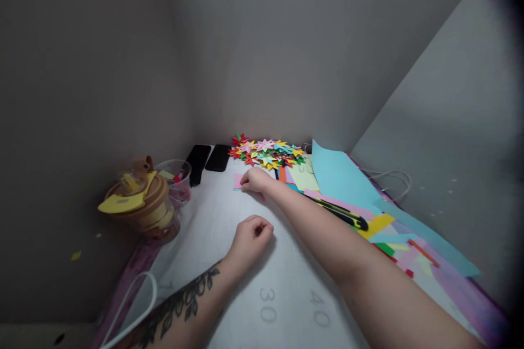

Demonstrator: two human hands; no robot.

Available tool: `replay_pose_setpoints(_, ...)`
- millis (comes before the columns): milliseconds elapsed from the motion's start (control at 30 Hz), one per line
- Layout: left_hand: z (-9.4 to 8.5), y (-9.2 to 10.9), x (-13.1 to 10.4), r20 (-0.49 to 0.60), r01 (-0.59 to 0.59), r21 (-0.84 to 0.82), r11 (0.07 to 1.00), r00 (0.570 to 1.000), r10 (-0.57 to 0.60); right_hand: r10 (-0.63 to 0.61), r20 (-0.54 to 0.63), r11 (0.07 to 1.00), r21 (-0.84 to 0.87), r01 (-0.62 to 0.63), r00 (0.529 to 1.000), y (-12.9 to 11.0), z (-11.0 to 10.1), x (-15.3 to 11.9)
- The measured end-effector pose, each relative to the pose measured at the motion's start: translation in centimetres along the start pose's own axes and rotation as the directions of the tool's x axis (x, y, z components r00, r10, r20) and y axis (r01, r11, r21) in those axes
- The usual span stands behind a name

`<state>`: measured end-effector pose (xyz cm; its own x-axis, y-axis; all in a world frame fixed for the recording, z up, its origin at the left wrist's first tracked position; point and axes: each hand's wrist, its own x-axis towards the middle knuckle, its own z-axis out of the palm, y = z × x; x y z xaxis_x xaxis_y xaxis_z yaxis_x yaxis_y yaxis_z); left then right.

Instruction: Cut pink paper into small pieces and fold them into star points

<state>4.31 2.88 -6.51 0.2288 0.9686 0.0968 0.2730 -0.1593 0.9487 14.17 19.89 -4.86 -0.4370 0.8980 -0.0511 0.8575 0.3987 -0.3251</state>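
My right hand (pixel 256 180) reaches across the white mat with its fingertips pinched together at the edge of a small pink paper piece (pixel 237 181); a thin blue edge shows beneath this piece. Nearer to me, my left hand (pixel 250 237) is curled into a loose fist just above the mat, and nothing shows in it. Behind the right hand lies a pile of folded paper stars (pixel 268 152) in many colours. Beside the right forearm, a black and yellow utility knife (pixel 344 214) rests on coloured paper strips (pixel 379 224).
Two black phones (pixel 218 158) lie at the back left. A lidded brown cup (pixel 153 210) with yellow paper on top and a clear plastic cup (pixel 180 177) stand at the left. Large light-blue sheets (pixel 344 174) line the right side, near a white cable (pixel 403 177). Grey walls enclose the table.
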Motion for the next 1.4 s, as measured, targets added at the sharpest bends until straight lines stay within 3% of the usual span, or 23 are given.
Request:
replay_pose_setpoints(700,0.0,-0.1,0.0,0.002,0.003,0.022,1.0,1.0,-0.003,-0.023,-0.004,0.998,0.052,0.023,1.0,0.6,-0.2,0.2)
replay_pose_setpoints(833,0.0,-0.3,0.0,0.004,0.0,0.022,1.0,1.0,0.0,-0.011,-0.072,0.993,0.113,0.019,0.997,0.3,0.1,-0.1)
replay_pose_setpoints(933,-0.1,-0.4,0.1,-0.01,-0.001,0.025,1.0,1.0,0.001,0.029,-0.232,0.981,0.192,0.017,0.972,-0.3,-0.4,-0.9)
replay_pose_setpoints(1000,-0.3,-0.5,0.2,-0.029,0.006,0.025,1.0,1.0,-0.005,0.088,-0.392,0.962,0.271,0.024,0.916,-0.5,-1.2,-2.2)
replay_pose_setpoints(1067,-0.5,-0.5,0.3,-0.044,0.006,0.025,1.0,0.999,-0.005,0.179,-0.534,0.93,0.366,0.036,0.826,-0.2,-2.2,-4.1)
replay_pose_setpoints(1167,-0.7,-0.4,0.0,-0.033,-0.046,0.039,0.998,0.998,0.047,0.297,-0.595,0.865,0.499,0.054,0.747,1.0,-2.4,-8.6)
replay_pose_setpoints(1200,-0.7,-0.3,-0.2,-0.017,-0.082,0.054,0.995,0.996,0.083,0.332,-0.58,0.826,0.559,0.067,0.744,1.5,-1.9,-10.4)
replay_pose_setpoints(1267,-0.6,-0.1,-0.7,0.039,-0.18,0.104,0.978,0.983,0.177,0.41,-0.424,0.615,0.782,0.099,0.807,2.4,-0.2,-14.0)
replay_pose_setpoints(1300,-0.5,0.1,-1.1,0.076,-0.242,0.135,0.961,0.969,0.234,0.433,-0.378,0.565,0.821,0.08,0.818,2.8,0.9,-15.6)
replay_pose_setpoints(1333,-0.4,0.3,-1.4,0.12,-0.311,0.166,0.936,0.948,0.294,0.426,-0.33,0.55,0.833,0.049,0.842,3.1,1.9,-17.0)
replay_pose_setpoints(1400,0.1,1.1,-2.0,0.199,-0.459,0.207,0.864,0.884,0.422,0.374,-0.37,0.627,0.776,0.061,0.85,3.4,3.5,-18.7)
